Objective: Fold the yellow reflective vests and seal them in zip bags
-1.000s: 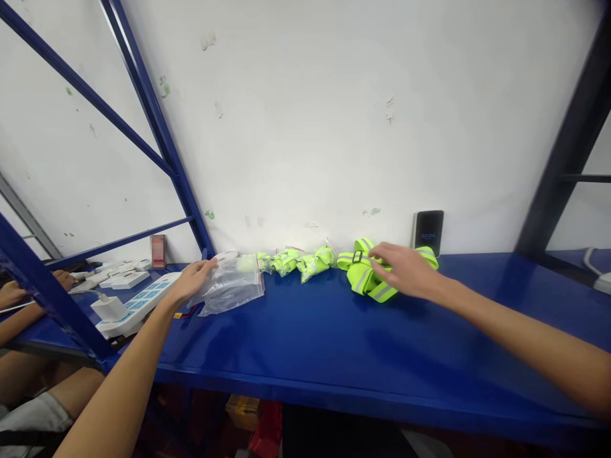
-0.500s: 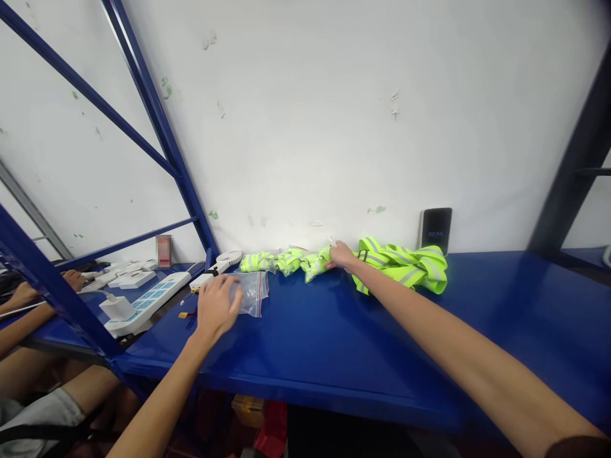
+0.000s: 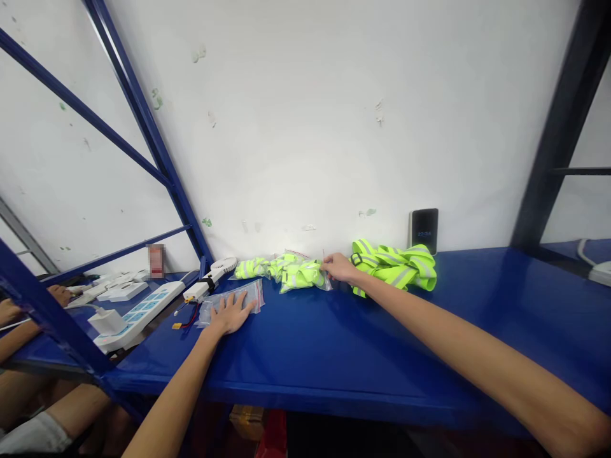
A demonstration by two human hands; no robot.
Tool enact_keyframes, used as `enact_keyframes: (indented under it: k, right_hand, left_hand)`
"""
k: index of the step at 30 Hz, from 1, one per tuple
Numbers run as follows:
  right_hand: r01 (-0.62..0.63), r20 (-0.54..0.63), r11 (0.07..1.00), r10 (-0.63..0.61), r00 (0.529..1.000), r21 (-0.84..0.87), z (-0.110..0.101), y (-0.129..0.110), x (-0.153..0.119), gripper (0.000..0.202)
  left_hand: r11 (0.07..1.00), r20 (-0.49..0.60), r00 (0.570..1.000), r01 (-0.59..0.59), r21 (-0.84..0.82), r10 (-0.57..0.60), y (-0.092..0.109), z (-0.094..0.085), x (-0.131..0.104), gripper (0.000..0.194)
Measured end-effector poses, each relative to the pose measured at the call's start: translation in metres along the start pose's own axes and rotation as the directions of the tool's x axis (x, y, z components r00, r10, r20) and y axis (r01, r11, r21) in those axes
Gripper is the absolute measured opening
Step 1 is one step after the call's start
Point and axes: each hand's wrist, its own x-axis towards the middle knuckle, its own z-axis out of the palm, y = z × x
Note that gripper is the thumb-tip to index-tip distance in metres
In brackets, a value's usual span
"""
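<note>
My left hand (image 3: 231, 313) lies spread and flat on the clear zip bags (image 3: 255, 299) at the left of the shelf. With its fingers closed, my right hand (image 3: 340, 267) pinches the right edge of a clear bag packed with a yellow-green reflective strap (image 3: 301, 276). Behind and left of that bag lie more bagged reflective straps (image 3: 252, 267), against the wall. Just right of my right hand is a loose heap of yellow-green straps (image 3: 403, 267) with grey stripes and a black buckle.
A phone (image 3: 424, 230) leans on the wall behind the heap. A white fan (image 3: 223, 266) and a wire with a yellow connector (image 3: 177, 326) lie at left. Beyond the blue post (image 3: 157, 137) are a power strip (image 3: 143, 315) and another person's hand (image 3: 60, 295).
My left hand has come down flat onto the zip bags. The bagged strap at my right hand now lies flatter and nearer the front, and my fingers have shifted to its edge.
</note>
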Motion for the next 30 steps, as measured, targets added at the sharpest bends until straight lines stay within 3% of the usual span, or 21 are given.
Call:
enact_keyframes:
  k: [4,7,9,12,14,17,21,23,26,30]
  right_hand:
    - [0.08,0.023,0.992,-0.082,0.996,0.099,0.002,-0.001,-0.016,0.01]
    - [0.036,0.042,0.976,-0.046,0.998,0.212,0.007,0.0,-0.025,0.007]
    - [-0.033,0.049,0.959,0.02,0.999,0.282,0.01,0.001,-0.029,0.008]
    - [-0.157,0.119,0.927,0.124,0.985,0.34,0.014,0.003,-0.036,0.015]
    - [-0.206,0.186,0.913,0.147,0.971,0.353,0.017,0.005,-0.041,0.018]
    - [-0.185,0.208,0.909,0.112,0.972,0.373,0.023,0.006,-0.051,0.018]
    - [-0.079,0.192,0.913,0.001,0.981,0.4,0.022,0.008,-0.068,0.018]
    - [0.034,0.172,0.93,-0.103,0.98,0.366,0.016,0.011,-0.077,0.019]
    - [0.255,0.089,0.932,-0.286,0.954,0.259,0.005,0.015,-0.087,0.027]
    - [0.336,0.046,0.88,-0.371,0.927,0.335,-0.002,0.021,-0.093,0.033]
  left_hand:
    - [0.998,0.061,0.997,-0.056,-0.018,0.057,-0.007,-0.014,0.008,0.083]
    - [0.989,0.037,0.989,-0.139,-0.046,0.141,-0.012,-0.027,0.012,0.078]
    - [0.991,-0.031,0.991,-0.13,-0.042,0.128,-0.013,-0.033,0.012,0.071]
    - [0.987,-0.224,0.967,-0.142,-0.071,0.123,-0.009,-0.044,0.008,0.06]
    - [0.95,-0.391,0.893,-0.289,-0.12,0.222,0.0,-0.052,0.002,0.052]
    - [0.789,-0.603,0.685,-0.597,-0.144,0.408,0.029,-0.06,-0.012,0.037]
    - [0.618,-0.715,0.515,-0.772,-0.148,0.473,0.09,-0.055,-0.036,0.02]
    - [0.535,-0.72,0.429,-0.84,-0.094,0.546,0.122,-0.048,-0.048,0.014]
    - [0.463,-0.676,0.361,-0.886,-0.033,0.642,0.161,-0.035,-0.063,0.011]
    - [0.467,-0.634,0.393,-0.883,-0.056,0.666,0.185,-0.022,-0.073,0.017]
